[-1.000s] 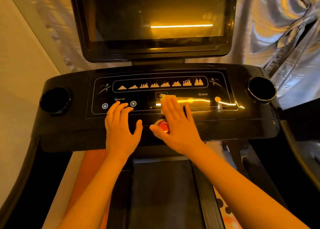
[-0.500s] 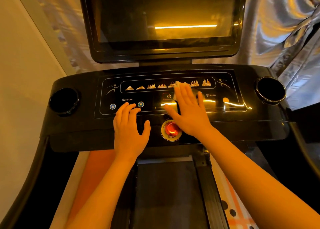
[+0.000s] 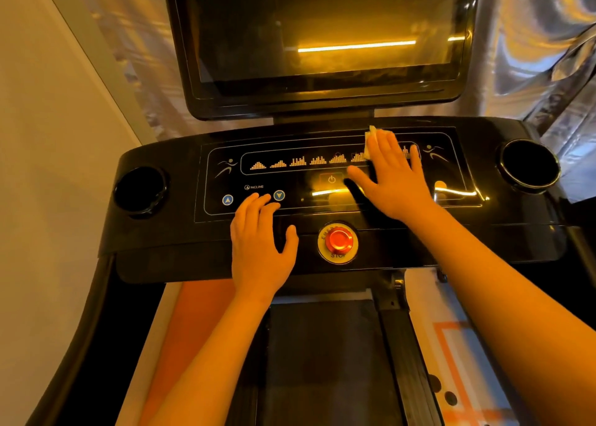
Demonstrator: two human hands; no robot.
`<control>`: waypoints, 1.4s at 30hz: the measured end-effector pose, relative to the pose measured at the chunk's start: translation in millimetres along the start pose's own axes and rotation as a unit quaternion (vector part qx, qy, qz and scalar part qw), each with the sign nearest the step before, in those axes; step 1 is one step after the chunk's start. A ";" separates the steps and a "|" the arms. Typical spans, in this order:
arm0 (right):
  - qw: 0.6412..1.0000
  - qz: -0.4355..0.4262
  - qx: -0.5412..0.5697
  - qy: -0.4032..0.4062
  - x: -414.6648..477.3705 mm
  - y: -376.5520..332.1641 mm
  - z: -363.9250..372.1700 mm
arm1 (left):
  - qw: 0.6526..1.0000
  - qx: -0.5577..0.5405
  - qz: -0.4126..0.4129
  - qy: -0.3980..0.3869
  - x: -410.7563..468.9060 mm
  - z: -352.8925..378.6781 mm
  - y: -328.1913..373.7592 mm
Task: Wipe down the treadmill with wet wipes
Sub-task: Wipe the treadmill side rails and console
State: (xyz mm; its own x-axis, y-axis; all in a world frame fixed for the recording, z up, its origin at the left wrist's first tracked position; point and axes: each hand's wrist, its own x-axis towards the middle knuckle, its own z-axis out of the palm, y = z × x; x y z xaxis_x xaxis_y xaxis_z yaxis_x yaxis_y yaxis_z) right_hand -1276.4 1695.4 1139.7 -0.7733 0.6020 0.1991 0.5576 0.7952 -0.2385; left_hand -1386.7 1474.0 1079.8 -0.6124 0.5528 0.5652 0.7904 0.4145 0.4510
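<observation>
My right hand (image 3: 392, 180) lies flat with straight fingers on the treadmill console (image 3: 167, 232), pressing the wet wipe (image 3: 371, 137) against the glossy panel; only a pale, crumpled corner of the wipe shows past my fingertips, at the right end of the row of small orange bar graphs, near the panel's upper edge; the rest is hidden under my palm. My left hand (image 3: 261, 248) rests open on the console's lower left part, holding nothing, thumb spread, fingertips between the two blue incline arrows (image 3: 227, 199).

The round red stop button (image 3: 338, 241) in its yellow ring sits between my wrists, touched by neither hand; the power symbol (image 3: 331, 179) is just left of my right thumb; a round black cup holder (image 3: 140, 189) sits at the left end of the console and another (image 3: 529, 166) at the right end, both well apart from my hands.

Above the console the large dark screen (image 3: 322, 32) tilts towards me, mirroring a bright strip of light; behind it hangs shiny, creased silver sheeting (image 3: 532, 54); a plain pale wall (image 3: 48, 135) is on the left. Below my forearms runs the matte dark belt (image 3: 322, 361); right of it lies a white floor mat (image 3: 451, 345) with orange lines.
</observation>
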 end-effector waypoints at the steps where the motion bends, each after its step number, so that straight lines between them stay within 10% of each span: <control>1: 1.000 0.005 0.006 -0.003 8.8 -7.9 1.1 | 1.000 0.001 0.000 -0.001 -0.3 -0.1 -0.4; 13: 0.986 -0.165 -0.037 0.005 14.8 -40.4 10.9 | 1.000 0.008 0.004 -0.003 0.0 -0.7 -2.4; 20: 0.999 -0.022 -0.040 0.027 41.2 -23.7 -0.1 | 1.000 0.006 0.000 -0.002 0.3 0.5 -2.1; 26: 0.995 -0.101 -0.027 0.004 46.9 -78.2 14.9 | 1.000 0.017 0.002 -0.012 -0.9 -2.3 -2.7; 42: 0.988 0.124 0.022 0.084 -6.0 89.8 -14.1 | 0.999 0.028 -0.008 -0.019 0.3 -2.9 0.3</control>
State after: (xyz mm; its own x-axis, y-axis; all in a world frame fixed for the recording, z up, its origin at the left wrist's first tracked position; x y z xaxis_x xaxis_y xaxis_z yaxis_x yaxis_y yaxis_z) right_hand -1217.4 1764.3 1130.5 -0.5514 0.7850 0.2825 0.7075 0.6194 -0.3403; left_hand -1386.7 1472.2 1082.1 -0.6254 0.5721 0.5306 0.7803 0.4637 0.4197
